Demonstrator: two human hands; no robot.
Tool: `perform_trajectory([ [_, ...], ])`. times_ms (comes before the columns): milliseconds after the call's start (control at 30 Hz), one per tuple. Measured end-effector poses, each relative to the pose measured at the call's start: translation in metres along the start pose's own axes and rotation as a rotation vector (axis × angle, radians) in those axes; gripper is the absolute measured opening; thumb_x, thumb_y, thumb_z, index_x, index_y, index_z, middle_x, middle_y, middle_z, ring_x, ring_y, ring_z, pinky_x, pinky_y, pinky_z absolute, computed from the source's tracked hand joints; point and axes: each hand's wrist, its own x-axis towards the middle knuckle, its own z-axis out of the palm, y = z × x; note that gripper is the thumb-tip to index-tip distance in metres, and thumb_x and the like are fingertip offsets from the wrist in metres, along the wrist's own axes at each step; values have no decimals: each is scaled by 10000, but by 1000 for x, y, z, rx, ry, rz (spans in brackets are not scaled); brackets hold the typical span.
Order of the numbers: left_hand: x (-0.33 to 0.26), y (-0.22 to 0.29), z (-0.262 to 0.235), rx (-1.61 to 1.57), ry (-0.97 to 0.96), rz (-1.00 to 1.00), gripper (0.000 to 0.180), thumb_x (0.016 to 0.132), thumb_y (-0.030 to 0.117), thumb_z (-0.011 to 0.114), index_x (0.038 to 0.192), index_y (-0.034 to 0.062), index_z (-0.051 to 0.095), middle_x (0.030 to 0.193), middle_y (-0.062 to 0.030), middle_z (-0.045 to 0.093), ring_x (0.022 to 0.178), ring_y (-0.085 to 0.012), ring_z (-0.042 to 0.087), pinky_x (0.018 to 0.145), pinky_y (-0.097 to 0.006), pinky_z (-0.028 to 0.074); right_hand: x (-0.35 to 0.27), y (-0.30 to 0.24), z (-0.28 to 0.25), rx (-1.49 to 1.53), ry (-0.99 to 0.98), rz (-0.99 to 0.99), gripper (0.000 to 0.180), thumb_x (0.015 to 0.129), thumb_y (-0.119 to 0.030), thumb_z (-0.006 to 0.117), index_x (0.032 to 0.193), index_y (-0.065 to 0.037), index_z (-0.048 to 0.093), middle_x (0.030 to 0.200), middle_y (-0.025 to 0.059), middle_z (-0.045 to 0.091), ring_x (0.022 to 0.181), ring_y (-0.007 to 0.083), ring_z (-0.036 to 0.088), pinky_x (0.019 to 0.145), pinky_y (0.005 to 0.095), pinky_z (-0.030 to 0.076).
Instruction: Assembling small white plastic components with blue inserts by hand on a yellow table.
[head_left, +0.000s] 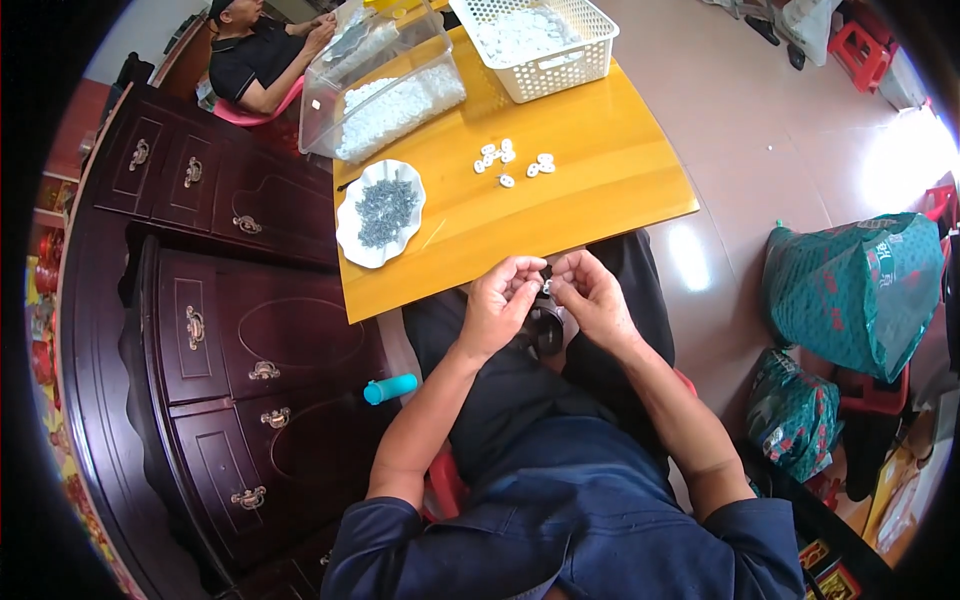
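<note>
My left hand and my right hand meet just off the near edge of the wooden table, above my lap. Both are closed in a pinch, thumbs against fingertips. Between them a small white plastic piece shows, mostly covered by the fingers. Whether a metal part is also in there I cannot tell. Below the hands, between my knees, a dark rounded object is partly hidden. On the table lie several small white oval pieces with two dark spots. Left of them, a scalloped white dish holds many small grey metal parts.
A clear plastic bin and a white perforated basket, both with white pieces, stand on the table's far side. Dark cabinets line the left, near a teal bottle. A person sits far left. Green bags stand right.
</note>
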Motion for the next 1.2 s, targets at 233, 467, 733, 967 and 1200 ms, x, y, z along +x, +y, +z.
perform_trajectory([
  [233,0,1,-1,32,4,19,276,928,-47,641,1197,10,632,942,13,644,816,-29,584,739,-187,490,-2,-5,2,-8,3,10,120,950,16,615,1047,-33,562,897,-24,585,795,40,555,728,200,477],
  [467,1,3,0,53,2,11,295,921,-45,654,1207,18,622,924,14,645,798,-24,584,724,-183,485,-1,2,3,19,36,-5,113,932,-27,661,1011,-28,581,848,-25,590,753,34,548,655,206,475],
  [733,3,7,1,83,-2,23,311,904,-61,649,1202,21,618,900,11,654,767,-21,592,694,-181,489,-2,2,4,-36,72,-31,99,921,-30,674,973,-37,590,827,-35,593,744,26,540,645,193,452],
  [967,4,9,2,125,-9,21,313,887,-72,649,1186,15,620,882,4,659,763,-23,600,690,-187,496,-6,-1,7,-69,79,7,112,934,12,652,972,-54,570,852,-44,582,749,12,529,683,178,450],
  [1200,4,11,-2,-37,-22,-77,328,906,-33,678,1226,0,614,918,8,659,792,-26,591,714,-189,496,-4,1,6,-26,62,1,95,951,7,648,1004,-41,585,875,-35,596,791,20,551,722,182,465],
])
